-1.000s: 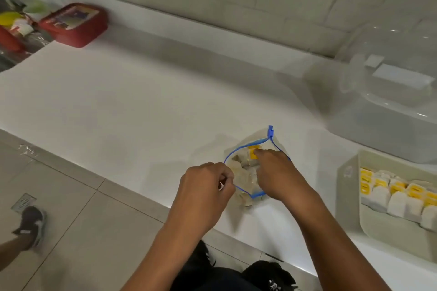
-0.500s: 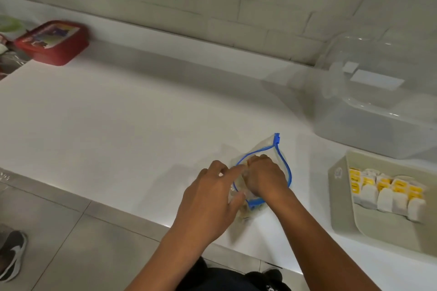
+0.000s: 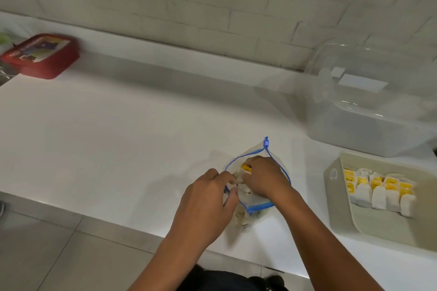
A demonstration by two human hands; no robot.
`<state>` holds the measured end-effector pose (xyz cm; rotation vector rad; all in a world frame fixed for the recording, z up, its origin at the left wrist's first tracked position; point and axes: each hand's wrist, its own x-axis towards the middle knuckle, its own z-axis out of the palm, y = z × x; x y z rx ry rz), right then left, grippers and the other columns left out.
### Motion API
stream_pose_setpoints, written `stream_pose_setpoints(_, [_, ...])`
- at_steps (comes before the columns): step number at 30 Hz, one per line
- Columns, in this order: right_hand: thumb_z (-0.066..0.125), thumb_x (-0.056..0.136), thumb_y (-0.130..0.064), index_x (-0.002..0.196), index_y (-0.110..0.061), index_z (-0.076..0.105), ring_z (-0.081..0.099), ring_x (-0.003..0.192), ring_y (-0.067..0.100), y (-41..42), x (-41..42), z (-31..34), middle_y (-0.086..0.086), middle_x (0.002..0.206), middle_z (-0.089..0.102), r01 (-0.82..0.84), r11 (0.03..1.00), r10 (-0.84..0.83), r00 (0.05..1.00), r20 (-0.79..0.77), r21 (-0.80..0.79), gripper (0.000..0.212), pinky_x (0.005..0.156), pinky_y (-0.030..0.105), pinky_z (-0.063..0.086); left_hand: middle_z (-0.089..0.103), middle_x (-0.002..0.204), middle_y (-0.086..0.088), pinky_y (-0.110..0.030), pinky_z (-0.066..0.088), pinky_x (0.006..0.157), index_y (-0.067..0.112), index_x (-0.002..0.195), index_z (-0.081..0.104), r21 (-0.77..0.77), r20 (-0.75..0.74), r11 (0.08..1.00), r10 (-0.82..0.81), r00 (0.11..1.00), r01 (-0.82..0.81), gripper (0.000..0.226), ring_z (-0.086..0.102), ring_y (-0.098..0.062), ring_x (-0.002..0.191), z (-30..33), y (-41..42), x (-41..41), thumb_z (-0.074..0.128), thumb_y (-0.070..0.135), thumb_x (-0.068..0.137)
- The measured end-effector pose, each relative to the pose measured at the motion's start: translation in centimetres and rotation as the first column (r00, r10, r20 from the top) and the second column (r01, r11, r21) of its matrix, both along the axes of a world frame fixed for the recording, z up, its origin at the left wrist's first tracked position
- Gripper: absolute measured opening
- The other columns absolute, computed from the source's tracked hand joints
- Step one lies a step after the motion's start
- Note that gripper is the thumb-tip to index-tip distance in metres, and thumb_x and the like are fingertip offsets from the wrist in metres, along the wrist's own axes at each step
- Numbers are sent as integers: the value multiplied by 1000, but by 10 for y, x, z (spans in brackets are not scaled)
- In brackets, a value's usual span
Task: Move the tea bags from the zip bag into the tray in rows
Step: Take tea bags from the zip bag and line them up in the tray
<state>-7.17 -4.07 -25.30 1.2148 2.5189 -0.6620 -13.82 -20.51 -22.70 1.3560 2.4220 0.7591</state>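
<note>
In the head view, the left hand [image 3: 208,198] is pinching the near rim of the open zip bag [image 3: 256,205], fingers curled. Just right of it, the right hand [image 3: 264,178] is reaching inside, gripping a yellow-tagged tea bag [image 3: 246,169]. Well right of both, the tray [image 3: 340,210] is holding a row of tea bags [image 3: 378,190]

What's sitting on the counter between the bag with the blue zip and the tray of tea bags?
Nothing: in the head view, only bare white countertop separates the clear blue-zip plastic bag from the pale rectangular plastic tray.
</note>
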Motion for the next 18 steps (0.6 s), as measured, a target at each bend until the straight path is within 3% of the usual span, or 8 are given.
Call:
stream_pose_setpoints(4, [53,90,-15,69,-20,53,45,58,12,-20,10,35,-5,64,50,-5,1000,3,989,-151,-17,22,50,23,31,58,100,13,-23,49,74,41,126,57,-17,-17,1000,0,1000,-1,30,61,-6,86,-1,0,-3,48,45,97])
stream_pose_setpoints(7, [56,91,-19,78,-13,57,52,67,19,-37,21,51,1,71,57,-16,998,30,965,-260,58,15,59,31,43,59,101,12,-27,51,74,40,132,53,-29,-59,999,34,998,-35,37,60,-8,86,-2,-2,-5,46,48,97])
stream_pose_setpoints(9, [59,93,-22,85,-19,61,56,77,16,-45,30,55,-3,78,60,-10,997,35,937,-347,74,8,68,30,47,60,102,14,-26,51,73,43,133,52,-13,-35,999,48,998,-49,39,61,-7,88,-3,-3,-7,45,54,96])
stream_pose_setpoints(13, [64,93,-23,91,-28,64,55,74,3,-55,42,50,-13,84,59,-12,1000,11,874,-486,0,6,66,18,44,60,96,18,-24,51,72,48,107,64,27,158,999,29,987,-34,21,62,0,81,-3,-3,-11,50,58,94])
stream_pose_setpoints(15, [64,94,-21,96,-30,64,55,73,-2,-59,47,47,-16,88,61,-1,999,-25,853,-521,-50,9,65,14,43,60,92,20,-21,49,70,45,96,65,34,187,999,20,982,-26,16,61,3,78,-4,-2,-11,54,55,92])
stream_pose_setpoints(18, [65,93,-26,100,-34,64,58,78,3,-63,53,44,-18,91,63,-10,995,-45,840,-541,-99,11,67,15,47,62,91,21,-20,47,71,40,89,66,43,209,998,32,977,-42,9,62,4,79,-6,-2,-12,62,48,91])
